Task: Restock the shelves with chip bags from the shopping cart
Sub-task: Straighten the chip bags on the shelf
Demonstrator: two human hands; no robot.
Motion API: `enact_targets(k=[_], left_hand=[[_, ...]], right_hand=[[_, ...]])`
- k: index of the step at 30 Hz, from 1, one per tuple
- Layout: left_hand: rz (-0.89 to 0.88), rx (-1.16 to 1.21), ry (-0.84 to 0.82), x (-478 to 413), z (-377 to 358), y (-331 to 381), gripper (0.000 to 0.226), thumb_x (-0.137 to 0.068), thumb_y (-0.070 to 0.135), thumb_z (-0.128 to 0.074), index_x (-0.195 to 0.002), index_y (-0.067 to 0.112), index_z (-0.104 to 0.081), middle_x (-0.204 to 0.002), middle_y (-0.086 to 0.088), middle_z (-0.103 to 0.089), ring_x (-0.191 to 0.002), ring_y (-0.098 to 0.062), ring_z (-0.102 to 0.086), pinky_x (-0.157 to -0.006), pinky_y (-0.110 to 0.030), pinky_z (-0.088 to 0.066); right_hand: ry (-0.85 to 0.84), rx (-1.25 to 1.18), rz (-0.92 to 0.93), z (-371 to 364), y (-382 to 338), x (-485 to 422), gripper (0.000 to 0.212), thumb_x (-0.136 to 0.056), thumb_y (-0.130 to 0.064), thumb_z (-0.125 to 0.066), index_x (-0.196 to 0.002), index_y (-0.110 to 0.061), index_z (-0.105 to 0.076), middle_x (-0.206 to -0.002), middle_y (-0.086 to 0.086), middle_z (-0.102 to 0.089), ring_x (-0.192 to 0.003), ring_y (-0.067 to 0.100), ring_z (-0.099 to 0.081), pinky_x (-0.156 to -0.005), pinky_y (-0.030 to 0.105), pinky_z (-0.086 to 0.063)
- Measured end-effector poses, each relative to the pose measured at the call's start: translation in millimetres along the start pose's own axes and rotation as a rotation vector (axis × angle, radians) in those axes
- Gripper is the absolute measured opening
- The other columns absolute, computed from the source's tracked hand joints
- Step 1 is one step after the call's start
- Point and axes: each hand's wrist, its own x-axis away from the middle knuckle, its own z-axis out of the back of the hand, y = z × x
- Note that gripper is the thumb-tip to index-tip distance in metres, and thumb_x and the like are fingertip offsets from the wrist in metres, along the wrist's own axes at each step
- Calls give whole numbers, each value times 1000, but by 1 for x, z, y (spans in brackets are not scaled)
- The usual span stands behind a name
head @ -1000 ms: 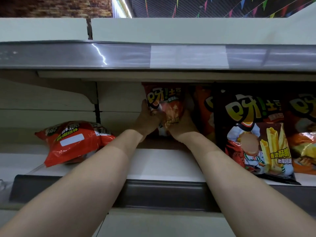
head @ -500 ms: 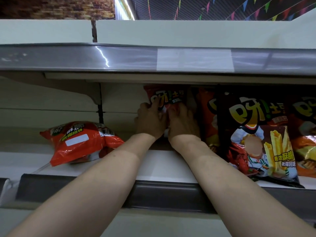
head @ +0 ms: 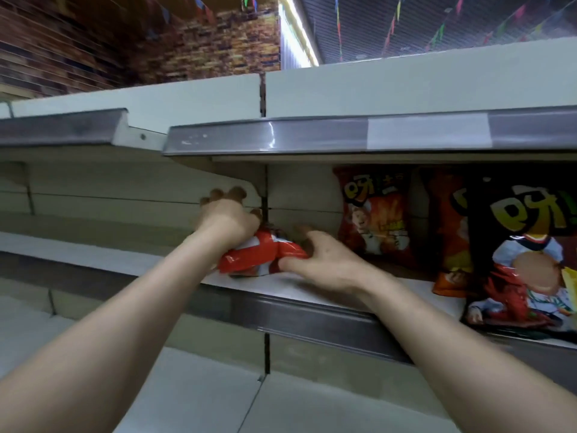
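Note:
A red chip bag (head: 259,256) lies flat on the middle shelf (head: 327,295), near the upright post. My right hand (head: 324,264) grips its right end, thumb in front and fingers behind. My left hand (head: 226,220) lies over the bag's far left end, its palm on the bag and its fingers raised toward the back wall. To the right a small red chip bag (head: 374,210) stands upright against the back wall. An orange bag (head: 449,232) and a large dark chip bag (head: 527,260) stand further right.
The upper shelf's grey price rail (head: 343,135) hangs low over the hands. The shelf bay to the left (head: 93,214) holds nothing in view. A lower white shelf (head: 218,395) lies under my forearms. The shopping cart is out of view.
Both hands let go of the small upright bag and moved left onto the red bag lying flat. The view swung left and up.

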Motion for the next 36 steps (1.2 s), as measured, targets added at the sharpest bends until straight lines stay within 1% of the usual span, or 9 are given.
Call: enact_targets(k=[5, 7, 11, 14, 19, 22, 24, 28, 36], left_hand=[[138, 582, -276, 26, 14, -31, 32, -91, 44, -60, -109, 18, -60, -109, -6, -65, -94, -22, -62, -87, -32, -51], [144, 758, -243, 27, 23, -36, 40, -90, 48, -58, -116, 19, -61, -115, -6, -63, -102, -21, -59, -93, -40, -50], [121, 713, -201, 21, 27, -43, 67, -90, 60, -50, -144, 21, -42, -145, -4, -44, -132, -23, -40, -100, -39, -35], [133, 746, -254, 22, 23, -39, 82, -82, 61, -60, -146, 15, -36, -149, -5, -40, -135, -25, -37, -104, -43, -34], [86, 1070, -525, 24, 10, -40, 105, -42, 58, -89, -131, 14, -54, -127, -11, -64, -111, -27, -64, -95, -42, -47], [115, 1080, -450, 19, 6, -41, 90, -57, 46, -89, -130, 7, -52, -109, -14, -72, -92, -27, -72, -73, -37, -58], [195, 1005, -316, 13, 5, -40, 77, -65, 48, -83, -126, 7, -57, -98, -14, -74, -81, -27, -73, -69, -37, -59], [249, 874, -326, 11, 9, -37, 69, -71, 57, -76, -118, 9, -62, -95, -14, -74, -85, -33, -72, -79, -50, -58], [354, 759, -401, 17, 7, -27, 52, -82, 61, -63, -92, 11, -70, -65, -10, -71, -49, -23, -66, -51, -36, -57]], right_hand=[[198, 57, 14, -22, -12, -7, 20, -91, -27, -58, -106, -17, -66, -104, 8, -70, -98, 30, -64, -83, 37, -52], [303, -199, -85, -17, -10, -6, 18, -95, -19, -55, -97, -7, -68, -88, 15, -71, -83, 34, -67, -74, 43, -54], [240, -906, -376, 14, 1, 7, 14, -101, -7, -44, -90, -5, -53, -74, 10, -57, -59, 16, -54, -47, 26, -52], [149, -1072, -455, 25, 6, 16, 11, -99, -5, -43, -92, -6, -52, -73, 8, -52, -56, 13, -51, -41, 23, -48], [45, -1057, -476, 27, 6, 23, 11, -97, -9, -44, -100, -6, -54, -75, 9, -53, -49, 13, -57, -43, 24, -51], [141, -789, -424, 21, 10, 22, 16, -93, -19, -53, -100, -8, -62, -94, 10, -69, -85, 24, -67, -69, 39, -59], [222, -744, -346, 18, 9, 20, 21, -90, -25, -56, -96, -8, -67, -89, 10, -74, -85, 25, -69, -78, 40, -57], [165, -750, -276, 13, 9, 20, 34, -93, -33, -60, -102, 0, -65, -85, 13, -69, -73, 20, -65, -64, 33, -53], [219, -600, -307, 12, 17, 18, 33, -95, -31, -60, -86, 0, -67, -72, 13, -64, -52, 18, -57, -44, 22, -45]])
